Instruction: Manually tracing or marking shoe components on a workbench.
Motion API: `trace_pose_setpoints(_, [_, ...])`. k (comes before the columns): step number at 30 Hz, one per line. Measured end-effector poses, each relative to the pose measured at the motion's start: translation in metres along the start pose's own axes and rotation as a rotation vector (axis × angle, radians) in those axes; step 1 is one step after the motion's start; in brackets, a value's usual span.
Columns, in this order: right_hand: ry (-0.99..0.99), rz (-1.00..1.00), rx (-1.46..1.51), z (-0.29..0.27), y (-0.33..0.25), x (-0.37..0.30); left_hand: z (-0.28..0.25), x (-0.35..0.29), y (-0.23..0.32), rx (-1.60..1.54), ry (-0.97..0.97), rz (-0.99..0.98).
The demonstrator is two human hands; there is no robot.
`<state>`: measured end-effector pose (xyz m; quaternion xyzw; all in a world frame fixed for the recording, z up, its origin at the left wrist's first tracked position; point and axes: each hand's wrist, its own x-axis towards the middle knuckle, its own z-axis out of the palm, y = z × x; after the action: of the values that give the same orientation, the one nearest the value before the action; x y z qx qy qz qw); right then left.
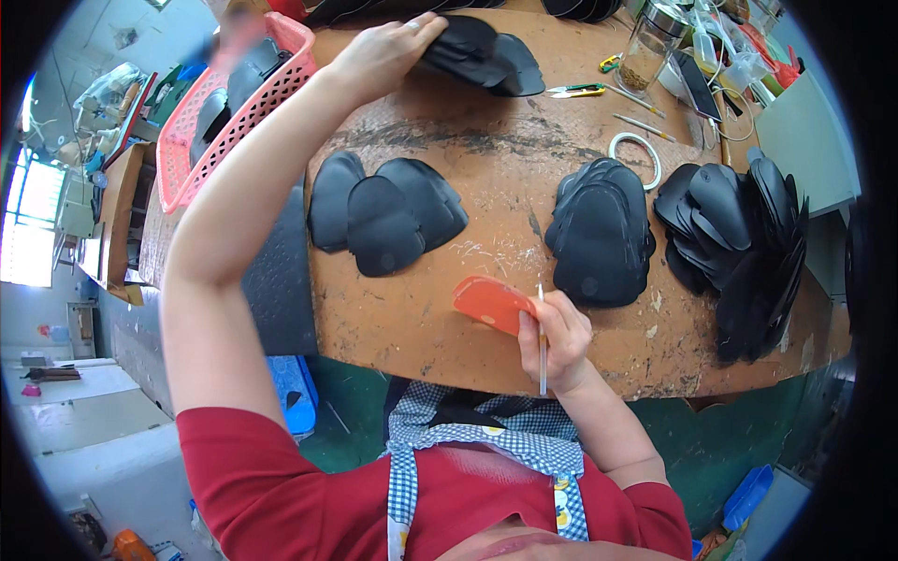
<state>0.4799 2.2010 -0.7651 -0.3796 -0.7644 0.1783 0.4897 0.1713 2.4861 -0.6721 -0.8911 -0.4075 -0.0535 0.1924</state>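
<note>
A: What is nearest the person?

B: The right hand point(554, 338), bent at the wrist just over the near edge of the table point(440, 327). Its fingers are clamped on an orange shoe-shaped template point(493, 303) and a thin silver pen point(542, 341) that stands nearly upright in the grip. The template lies flat on the brown tabletop.

A: And beyond it?

B: Just past that hand sits a stack of black leather pieces point(601, 234); to its left lies a smaller fanned group of black pieces point(385, 215), and at the right edge a big heap of black cut pieces point(748, 248).

A: Where is the other arm?

B: It stretches long and nearly straight to the far side. The left hand point(382, 56) lies palm down, fingers pressed together on a far pile of black pieces point(486, 58). A pink plastic basket point(234, 122) stands left of that arm, and yellow-green snips point(577, 91) lie right of the pile.
</note>
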Motion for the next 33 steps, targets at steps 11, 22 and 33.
trace_pose_setpoints(11, [-0.004, -0.028, 0.064, 0.001, -0.01, 0.0, -0.116, -0.17, 0.124, 0.5, -0.555, -0.287])
trace_pose_setpoints(22, [0.041, 0.081, -0.012, -0.006, 0.0, 0.004, 0.069, 0.081, 0.105, -0.109, -0.239, -0.095])
trace_pose_setpoints(33, [-0.022, 0.212, -0.149, -0.015, 0.006, 0.01, 0.094, 0.097, 0.096, 0.058, -0.089, 0.025])
